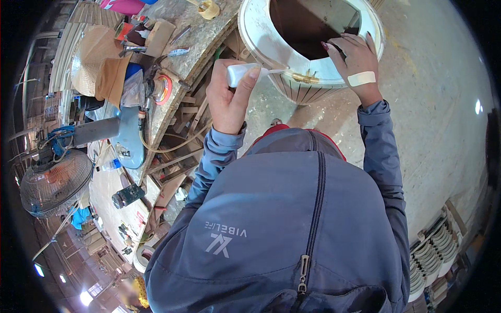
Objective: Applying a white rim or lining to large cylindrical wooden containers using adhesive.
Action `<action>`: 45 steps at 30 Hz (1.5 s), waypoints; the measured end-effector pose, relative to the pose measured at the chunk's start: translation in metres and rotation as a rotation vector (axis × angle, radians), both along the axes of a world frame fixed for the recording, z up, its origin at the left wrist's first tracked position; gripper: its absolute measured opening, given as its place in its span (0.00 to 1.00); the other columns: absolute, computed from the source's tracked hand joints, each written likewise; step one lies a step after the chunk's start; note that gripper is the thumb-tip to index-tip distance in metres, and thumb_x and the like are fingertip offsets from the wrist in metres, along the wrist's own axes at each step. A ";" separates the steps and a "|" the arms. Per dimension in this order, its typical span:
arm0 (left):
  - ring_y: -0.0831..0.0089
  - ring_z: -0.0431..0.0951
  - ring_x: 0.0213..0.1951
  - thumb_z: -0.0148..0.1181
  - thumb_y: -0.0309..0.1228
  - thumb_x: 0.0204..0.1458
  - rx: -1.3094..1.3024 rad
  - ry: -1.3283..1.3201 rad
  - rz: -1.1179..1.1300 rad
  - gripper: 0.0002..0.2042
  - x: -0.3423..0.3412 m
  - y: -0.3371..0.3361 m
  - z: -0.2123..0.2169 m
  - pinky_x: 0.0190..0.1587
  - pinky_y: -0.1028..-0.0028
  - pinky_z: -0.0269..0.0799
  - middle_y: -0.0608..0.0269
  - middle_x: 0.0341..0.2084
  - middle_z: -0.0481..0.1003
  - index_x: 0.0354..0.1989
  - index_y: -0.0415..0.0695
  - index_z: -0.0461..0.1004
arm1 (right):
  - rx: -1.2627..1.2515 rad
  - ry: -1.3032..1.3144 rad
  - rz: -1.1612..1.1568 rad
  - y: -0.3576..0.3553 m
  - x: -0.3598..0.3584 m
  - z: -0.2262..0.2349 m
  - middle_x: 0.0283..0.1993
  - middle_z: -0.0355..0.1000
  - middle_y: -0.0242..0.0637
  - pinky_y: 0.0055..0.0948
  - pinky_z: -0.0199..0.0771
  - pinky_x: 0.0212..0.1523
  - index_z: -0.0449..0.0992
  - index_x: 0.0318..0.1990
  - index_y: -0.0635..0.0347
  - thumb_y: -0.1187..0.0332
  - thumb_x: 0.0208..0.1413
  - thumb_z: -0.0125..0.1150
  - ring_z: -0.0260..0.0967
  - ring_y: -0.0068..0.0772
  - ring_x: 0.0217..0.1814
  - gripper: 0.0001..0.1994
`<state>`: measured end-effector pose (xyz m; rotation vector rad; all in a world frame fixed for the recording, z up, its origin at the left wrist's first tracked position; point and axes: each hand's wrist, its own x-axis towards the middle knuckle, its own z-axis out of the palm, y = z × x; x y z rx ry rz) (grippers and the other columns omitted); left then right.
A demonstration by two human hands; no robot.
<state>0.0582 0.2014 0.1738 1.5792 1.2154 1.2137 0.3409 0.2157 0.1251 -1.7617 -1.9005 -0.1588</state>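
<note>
My left hand (227, 101) is closed around a small white squeeze bottle (236, 75), tilted so that its thin nozzle points right. The nozzle tip lies at the near edge of a round, white-topped wooden frame (259, 37), beside a yellow-brown patch (305, 79) on the rim. An angular opening cuts through the middle of this frame, and dark lines run down its slatted side. On the frame's right rim rests my right hand (357, 61), fingers apart and bent towards the opening. A pale adhesive bandage (361, 79) crosses the back of that hand near the wrist.
To the left, a cluttered workbench (195, 44) carries a small cup (209, 9), tools and a blue fan base (130, 138). The fan's caged head (55, 182) hangs farther left. Wood offcuts fill the space beneath the bench. Curved white pieces (436, 248) stand stacked at lower right.
</note>
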 end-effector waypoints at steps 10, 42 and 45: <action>0.80 0.70 0.28 0.66 0.36 0.57 0.060 0.052 -0.010 0.14 0.002 -0.003 0.004 0.32 0.79 0.66 0.65 0.25 0.74 0.38 0.39 0.71 | 0.008 -0.007 0.010 0.001 -0.002 0.004 0.45 0.80 0.39 0.52 0.50 0.71 0.83 0.42 0.50 0.55 0.59 0.59 0.73 0.39 0.57 0.14; 0.78 0.72 0.27 0.67 0.38 0.57 0.057 0.084 0.081 0.16 -0.014 0.000 -0.002 0.31 0.77 0.67 0.63 0.25 0.75 0.38 0.38 0.72 | -0.011 0.003 0.009 0.003 -0.002 0.002 0.47 0.79 0.39 0.50 0.51 0.71 0.83 0.43 0.52 0.55 0.59 0.59 0.72 0.41 0.56 0.14; 0.79 0.72 0.28 0.67 0.36 0.57 -0.009 0.064 0.078 0.14 -0.013 -0.001 0.001 0.31 0.77 0.68 0.63 0.25 0.74 0.38 0.38 0.72 | 0.003 0.003 0.016 0.001 0.000 0.003 0.47 0.79 0.39 0.50 0.51 0.71 0.83 0.43 0.52 0.55 0.60 0.59 0.72 0.41 0.56 0.14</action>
